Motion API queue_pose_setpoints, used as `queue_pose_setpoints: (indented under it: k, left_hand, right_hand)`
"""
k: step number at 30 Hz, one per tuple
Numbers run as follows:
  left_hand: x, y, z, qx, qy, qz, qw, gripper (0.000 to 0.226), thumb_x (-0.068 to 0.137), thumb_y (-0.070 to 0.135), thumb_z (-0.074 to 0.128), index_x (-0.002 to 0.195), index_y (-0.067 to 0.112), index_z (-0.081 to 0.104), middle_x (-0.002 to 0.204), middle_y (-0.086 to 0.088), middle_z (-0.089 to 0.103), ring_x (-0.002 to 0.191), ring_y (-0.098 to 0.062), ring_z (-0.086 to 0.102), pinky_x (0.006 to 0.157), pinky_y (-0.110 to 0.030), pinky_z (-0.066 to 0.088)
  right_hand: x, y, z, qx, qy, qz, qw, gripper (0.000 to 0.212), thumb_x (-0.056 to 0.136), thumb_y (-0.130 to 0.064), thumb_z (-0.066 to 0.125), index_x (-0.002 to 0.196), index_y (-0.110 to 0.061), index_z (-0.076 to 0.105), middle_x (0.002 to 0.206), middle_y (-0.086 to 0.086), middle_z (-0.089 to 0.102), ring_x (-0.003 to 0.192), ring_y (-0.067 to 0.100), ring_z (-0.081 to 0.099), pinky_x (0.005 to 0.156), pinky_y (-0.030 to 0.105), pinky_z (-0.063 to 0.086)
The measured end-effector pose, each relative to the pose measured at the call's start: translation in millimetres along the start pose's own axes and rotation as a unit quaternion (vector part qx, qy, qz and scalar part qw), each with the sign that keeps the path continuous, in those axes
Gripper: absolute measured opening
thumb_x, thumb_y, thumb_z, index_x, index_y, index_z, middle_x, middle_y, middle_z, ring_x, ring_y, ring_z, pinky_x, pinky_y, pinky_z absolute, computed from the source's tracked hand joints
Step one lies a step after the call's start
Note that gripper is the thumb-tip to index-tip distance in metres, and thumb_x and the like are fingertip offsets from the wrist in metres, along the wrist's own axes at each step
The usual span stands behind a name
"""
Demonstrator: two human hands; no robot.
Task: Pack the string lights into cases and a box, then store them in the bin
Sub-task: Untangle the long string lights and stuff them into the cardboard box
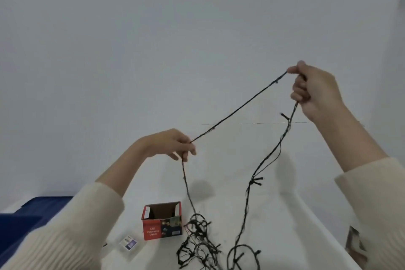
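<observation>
Both hands raised over white table point(274, 215). Left hand point(168, 143) pinches dark light string point(238, 110); right hand point(315, 92), higher, grips same string, fingers curled. Taut span between hands. Both ends drop to tangled pile on table, just right of open red box point(162, 221). Small clear case point(128, 243) left of box. Blue bin point(26, 217) at far left.

Black string lights point(235, 110), red box point(161, 221), cream ribbed sleeves point(65, 237), blue bin point(26, 217).
</observation>
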State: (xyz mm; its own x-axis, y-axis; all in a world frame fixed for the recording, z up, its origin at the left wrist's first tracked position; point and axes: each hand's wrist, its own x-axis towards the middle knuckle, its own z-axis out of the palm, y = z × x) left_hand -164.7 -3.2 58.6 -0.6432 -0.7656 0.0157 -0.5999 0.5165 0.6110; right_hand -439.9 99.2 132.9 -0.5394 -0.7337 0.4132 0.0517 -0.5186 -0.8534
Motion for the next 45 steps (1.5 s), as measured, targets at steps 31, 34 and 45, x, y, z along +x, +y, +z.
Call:
queue_pose_setpoints:
  k: [31, 34, 45]
  left_hand:
    - [-1, 55, -4, 0.051, 0.075, 0.061, 0.994, 0.021, 0.093, 0.026, 0.055, 0.088, 0.015, 0.071, 0.068, 0.005, 0.064, 0.064, -0.003, 0.057, 0.068, -0.013, 0.043]
    - [2, 80, -2, 0.051, 0.081, 0.083, 0.992, 0.019, 0.092, 0.028, 0.057, 0.084, 0.018, 0.071, 0.062, 0.004, 0.057, 0.052, -0.001, 0.051, 0.057, -0.011, 0.042]
    - [-3, 71, -13, -0.108, 0.038, 0.083, 0.990, 0.013, 0.088, 0.010, 0.061, 0.100, 0.007, 0.065, 0.093, -0.009, 0.070, 0.084, -0.017, 0.063, 0.079, -0.028, 0.054]
  right_hand:
    - [-19, 29, 20, -0.582, -0.248, -0.020, 0.774, 0.028, 0.088, -0.032, 0.062, 0.112, -0.019, 0.065, 0.106, 0.006, 0.062, 0.092, 0.019, 0.054, 0.075, 0.026, 0.041]
    - [-34, 26, 36, -0.415, -0.318, -0.010, 0.852, 0.058, 0.084, -0.054, 0.057, 0.136, -0.029, 0.046, 0.125, -0.009, 0.053, 0.118, 0.009, 0.047, 0.100, 0.029, 0.034]
    - [-25, 23, 26, -0.343, -0.301, 0.001, 0.890, 0.019, 0.087, -0.024, 0.065, 0.079, -0.009, 0.073, 0.039, -0.015, 0.036, 0.038, 0.005, 0.027, 0.040, 0.015, 0.024]
